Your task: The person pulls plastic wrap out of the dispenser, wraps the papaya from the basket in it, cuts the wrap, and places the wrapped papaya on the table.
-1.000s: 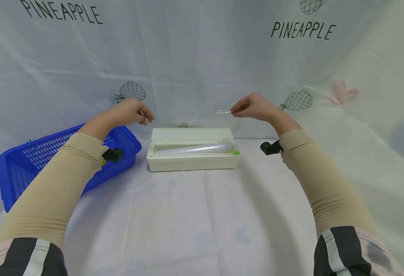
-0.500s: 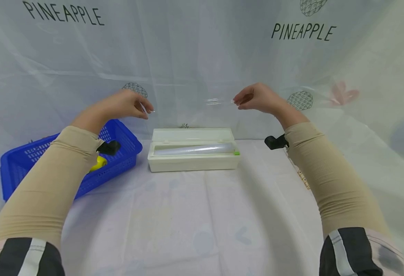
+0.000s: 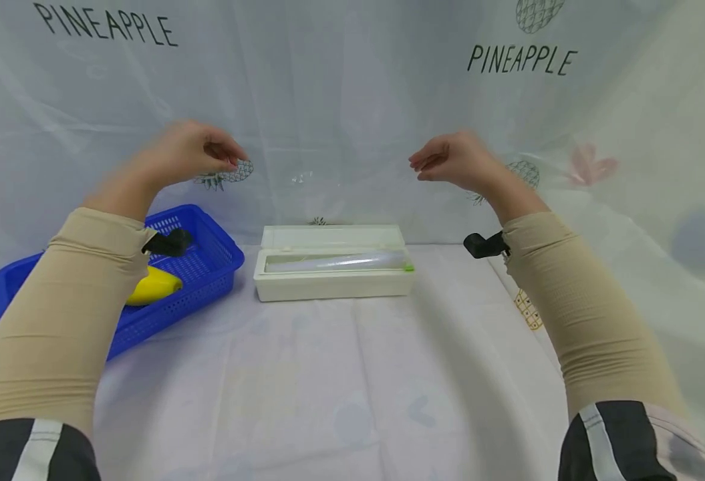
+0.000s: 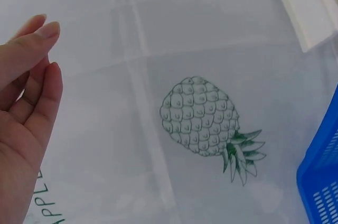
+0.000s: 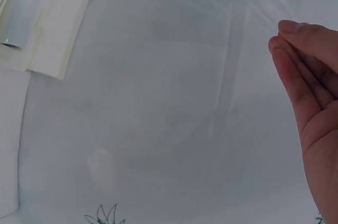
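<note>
A clear sheet of cling film point(image 3: 301, 178) spans the air between my two raised hands, showing only as faint glints. My left hand point(image 3: 198, 152) pinches its left end between thumb and fingertips, though the film itself barely shows there. At the other end my right hand point(image 3: 457, 159) pinches it; in the right wrist view creases of the cling film point(image 5: 264, 2) fan out from the fingertips. Below, on the table, stands a long white cling film box point(image 3: 334, 287) with its lid raised. The roll of film point(image 3: 340, 261) lies inside, a green piece at its right end.
A blue plastic basket point(image 3: 222, 274) stands left of the box, holding a smooth yellow object point(image 3: 155, 287) partly hidden by my left sleeve. Behind the box hangs a white curtain point(image 3: 328, 80) with pineapple prints. A pale cloth point(image 3: 304, 387) covers the table.
Both hands have risen above the box, and the left has also moved outward to the left, widening the gap. More of the yellow object in the basket has come into sight.
</note>
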### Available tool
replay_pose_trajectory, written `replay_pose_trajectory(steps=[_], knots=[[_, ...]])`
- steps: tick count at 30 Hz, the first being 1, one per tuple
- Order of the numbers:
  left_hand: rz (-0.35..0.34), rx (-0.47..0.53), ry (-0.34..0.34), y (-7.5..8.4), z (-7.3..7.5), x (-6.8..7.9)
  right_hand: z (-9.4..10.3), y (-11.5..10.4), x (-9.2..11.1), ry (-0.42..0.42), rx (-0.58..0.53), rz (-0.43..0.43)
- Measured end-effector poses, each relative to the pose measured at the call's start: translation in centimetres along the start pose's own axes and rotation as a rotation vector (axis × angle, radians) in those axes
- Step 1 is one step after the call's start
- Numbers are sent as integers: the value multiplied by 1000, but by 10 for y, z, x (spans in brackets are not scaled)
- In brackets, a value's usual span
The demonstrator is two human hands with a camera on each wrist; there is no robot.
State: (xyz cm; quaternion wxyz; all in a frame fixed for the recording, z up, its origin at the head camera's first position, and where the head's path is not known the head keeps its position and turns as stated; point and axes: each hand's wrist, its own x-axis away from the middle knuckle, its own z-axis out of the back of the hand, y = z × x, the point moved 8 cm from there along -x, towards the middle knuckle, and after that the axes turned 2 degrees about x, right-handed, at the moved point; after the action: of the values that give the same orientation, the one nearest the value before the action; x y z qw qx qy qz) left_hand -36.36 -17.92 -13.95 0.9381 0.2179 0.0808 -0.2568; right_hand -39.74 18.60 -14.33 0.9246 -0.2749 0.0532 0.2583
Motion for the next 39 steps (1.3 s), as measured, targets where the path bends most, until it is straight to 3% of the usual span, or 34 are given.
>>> replay_pose_trajectory(steps=[4, 9, 12, 17, 23, 29, 33, 37, 39], knots=[[24, -16, -32, -3, -2, 2, -9, -7, -4, -49, 6, 29], [64, 82, -114, -9, -26, -1, -12, -18, -8, -53, 11, 59], [52, 138, -152, -8, -45, -10, -9, -22, -6, -51, 12, 68], [49, 245, -255, -10, -88, -28, -6, -27, -1, -42, 6, 82], [109, 378, -377, -15, -148, -43, -4, -36, 9, -31, -31, 112], [170, 654, -465, -14, -192, -54, -5, -42, 18, -23, -58, 158], [161, 836, -413, -11, -194, -59, -5, -42, 22, -22, -55, 181], [94, 976, -299, -8, -177, -62, -2, -39, 24, -18, -41, 184], [53, 1000, -247, -6, -166, -63, 0, -35, 25, -16, -35, 171]])
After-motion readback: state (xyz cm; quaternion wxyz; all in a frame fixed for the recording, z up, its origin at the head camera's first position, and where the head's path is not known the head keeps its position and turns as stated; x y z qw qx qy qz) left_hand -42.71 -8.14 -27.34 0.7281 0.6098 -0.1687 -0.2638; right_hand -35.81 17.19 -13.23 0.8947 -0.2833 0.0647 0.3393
